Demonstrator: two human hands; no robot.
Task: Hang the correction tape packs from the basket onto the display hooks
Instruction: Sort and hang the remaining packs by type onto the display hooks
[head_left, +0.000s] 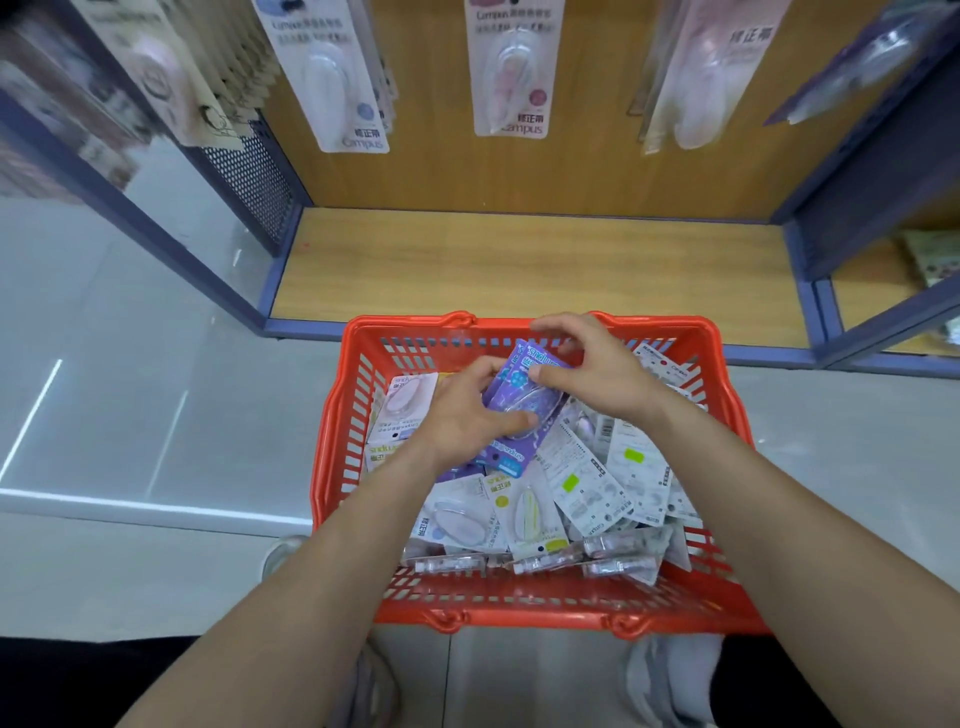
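Observation:
A red plastic basket (343, 415) stands on the floor in front of me, filled with several correction tape packs (582, 483) in white, yellow and purple. Both hands are over it. My left hand (462, 415) grips a purple pack (524, 400) from the left, thumb over its lower part. From the right, my right hand (592, 364) pinches the same pack's upper end, thumb on its face. Higher up, packs hang on display hooks against the wooden back panel: a blue-dot one (332, 78), a pink one (511, 67) and more at the right (706, 73).
A wooden base shelf (519, 270) with a blue frame lies just behind the basket. A perforated dark side panel (249, 176) stands at the left, with more hanging goods (156, 67) beyond it. Grey tiled floor spreads to the left. My shoes (670, 680) show below the basket.

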